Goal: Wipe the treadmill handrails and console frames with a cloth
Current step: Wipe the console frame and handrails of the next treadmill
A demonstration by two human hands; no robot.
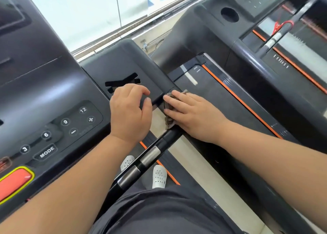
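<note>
The cloth (169, 123) is grey-brown and crumpled. It sits just right of the frame's centre, pressed under the flat right hand (192, 114), so only its edges show. It is draped over the top end of the handrail (150, 156), with one fold hanging down the rail's left side. The handrail is a glossy black bar with two silver bands, slanting from lower centre up to the console frame (127, 60). That frame is a matte dark grey arm at centre, with strips of black tape stuck on its top.
</note>
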